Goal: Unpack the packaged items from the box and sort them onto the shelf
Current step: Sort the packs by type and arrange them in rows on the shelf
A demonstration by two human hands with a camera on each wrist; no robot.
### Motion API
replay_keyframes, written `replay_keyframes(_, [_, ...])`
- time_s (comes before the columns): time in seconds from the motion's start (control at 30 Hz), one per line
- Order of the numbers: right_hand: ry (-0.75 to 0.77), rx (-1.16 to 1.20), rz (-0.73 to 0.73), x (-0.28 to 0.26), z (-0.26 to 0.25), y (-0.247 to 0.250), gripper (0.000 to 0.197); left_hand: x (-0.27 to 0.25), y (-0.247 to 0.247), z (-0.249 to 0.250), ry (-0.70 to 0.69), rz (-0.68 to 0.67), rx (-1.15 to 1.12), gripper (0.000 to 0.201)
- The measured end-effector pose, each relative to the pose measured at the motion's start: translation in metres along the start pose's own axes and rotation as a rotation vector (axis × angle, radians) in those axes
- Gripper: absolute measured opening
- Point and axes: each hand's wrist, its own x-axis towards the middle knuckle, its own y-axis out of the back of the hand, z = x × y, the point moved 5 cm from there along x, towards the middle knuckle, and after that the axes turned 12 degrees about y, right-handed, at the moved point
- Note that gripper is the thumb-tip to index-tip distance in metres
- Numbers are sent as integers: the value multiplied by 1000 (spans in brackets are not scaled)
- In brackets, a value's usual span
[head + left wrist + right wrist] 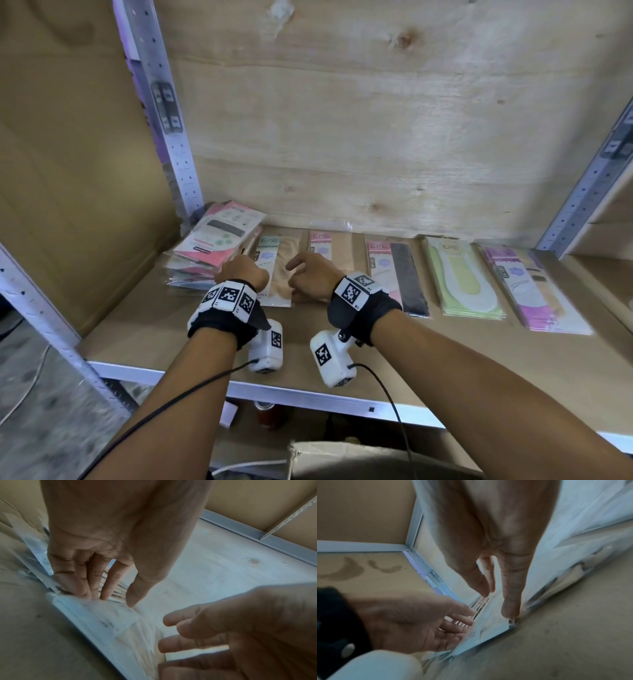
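Five flat packets and one stack [212, 250] are laid along the shelf [144, 329]. The beige packet [279, 270] is touched by the left hand [245, 270] and right hand [313, 277], fingers relaxed, nothing gripped.

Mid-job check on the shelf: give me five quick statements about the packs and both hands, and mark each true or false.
1. Both hands are at the beige pack beside the stack. True.
2. The green pack lies left of the black pack. False: it lies to its right.
3. The left hand grips a pack lifted off the shelf. False: its straight fingers touch packs lying on the board.
4. The purple pack is the rightmost in the row. True.
5. The right hand is a closed fist. False: its fingers are straight, tips on a pack's edge.
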Motion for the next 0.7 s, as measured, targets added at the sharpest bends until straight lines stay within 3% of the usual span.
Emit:
replay_keyframes(0.1, [-38, 150, 40, -2, 6, 5, 36, 7, 5, -4, 26, -23, -85, 39])
replay_keyframes(0.17, [-64, 332, 85, -8, 8, 9, 36, 10, 9, -5, 36, -83, -229, 46])
replay_keyframes(0.23, [-81, 420, 157, -12, 8, 16, 24, 11, 14, -2, 47, -162, -416, 50])
replay_keyframes(0.3, [-78, 466, 227, -18, 9, 26, 17, 6, 18, 3, 68, -231, -660, 41])
replay_keyframes(0.37, [-78, 521, 294, -27, 11, 44, 23, -5, 20, 13, 38, -305, -793, 31])
replay_keyframes(0.53, [-84, 627, 375, -62, 34, 91, 45, -54, 7, 54, -114, -488, -972, 11])
replay_keyframes(0.6, [-78, 609, 427, -80, 49, 112, 46, -73, 0, 72, -179, -502, -946, 7])
replay_keyframes(0.7, [-76, 571, 503, -113, 84, 148, 39, -100, -25, 107, -247, -637, -863, 8])
